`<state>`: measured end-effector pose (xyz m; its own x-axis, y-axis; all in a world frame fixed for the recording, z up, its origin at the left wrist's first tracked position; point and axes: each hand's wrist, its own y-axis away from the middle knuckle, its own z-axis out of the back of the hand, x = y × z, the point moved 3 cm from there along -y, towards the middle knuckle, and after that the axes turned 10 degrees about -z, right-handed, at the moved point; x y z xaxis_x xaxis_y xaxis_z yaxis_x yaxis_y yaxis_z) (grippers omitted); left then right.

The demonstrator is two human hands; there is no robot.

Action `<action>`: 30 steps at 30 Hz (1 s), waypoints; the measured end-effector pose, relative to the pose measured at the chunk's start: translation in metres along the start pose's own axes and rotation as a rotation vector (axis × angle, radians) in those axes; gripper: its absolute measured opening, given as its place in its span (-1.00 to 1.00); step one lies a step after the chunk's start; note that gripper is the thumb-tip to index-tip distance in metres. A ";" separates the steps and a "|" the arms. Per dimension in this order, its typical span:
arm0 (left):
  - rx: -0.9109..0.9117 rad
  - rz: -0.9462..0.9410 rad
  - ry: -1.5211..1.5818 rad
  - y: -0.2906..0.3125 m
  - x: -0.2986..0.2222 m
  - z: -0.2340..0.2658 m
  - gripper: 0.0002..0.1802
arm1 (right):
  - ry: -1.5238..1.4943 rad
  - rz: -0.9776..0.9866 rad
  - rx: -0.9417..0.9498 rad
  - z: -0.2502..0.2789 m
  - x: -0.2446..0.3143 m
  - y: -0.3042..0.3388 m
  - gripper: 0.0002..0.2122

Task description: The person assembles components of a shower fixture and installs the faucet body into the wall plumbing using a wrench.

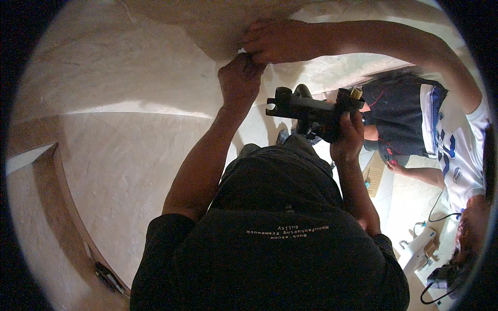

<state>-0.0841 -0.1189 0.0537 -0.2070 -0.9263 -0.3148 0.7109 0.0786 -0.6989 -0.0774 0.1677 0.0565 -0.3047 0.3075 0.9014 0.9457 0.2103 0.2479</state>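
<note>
My right hand (348,137) is closed around a black fixture (314,109) that looks like a tap or shower mixer, with a bar-like body and a brass-coloured fitting (356,93) at its right end. The fixture is held in front of me, apart from the wall. My left hand (240,80) reaches up to the marbled beige wall (150,62), its fingers pinched together. What they hold, if anything, is hidden. A co-worker's hand (277,41) lies against the wall, touching or nearly touching my left fingers.
The co-worker, in a white shirt (459,145) and dark shorts (402,109), stands close at the right, one arm stretched across above. A white washbasin (420,249) is at the lower right. A brown door frame (67,197) is at the left.
</note>
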 end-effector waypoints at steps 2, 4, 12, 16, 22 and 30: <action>-0.004 0.101 0.149 -0.001 0.000 -0.003 -0.76 | 0.041 0.033 0.021 0.012 -0.004 -0.010 -0.62; -0.028 0.206 0.287 -0.001 -0.002 -0.010 -0.77 | 0.214 0.103 0.053 0.020 -0.006 -0.020 -0.61; -0.038 0.455 0.633 -0.004 0.008 -0.036 -0.78 | -0.078 -0.122 0.069 -0.001 -0.010 -0.056 -0.69; 0.121 0.278 0.405 -0.001 0.007 -0.036 -0.77 | -0.058 -0.148 0.056 0.003 -0.016 -0.074 -0.72; 0.023 1.045 1.206 0.045 -0.023 -0.029 -0.61 | -0.020 -0.260 0.079 0.017 -0.017 -0.079 -0.74; -0.206 1.249 1.513 0.082 -0.087 -0.009 -0.51 | 0.058 -0.360 0.163 0.037 -0.010 -0.054 -0.72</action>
<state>-0.0134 -0.0285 0.0181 -0.1237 0.6793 -0.7234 0.8368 0.4633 0.2919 -0.1302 0.1873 0.0213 -0.6025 0.1352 0.7866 0.7476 0.4409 0.4968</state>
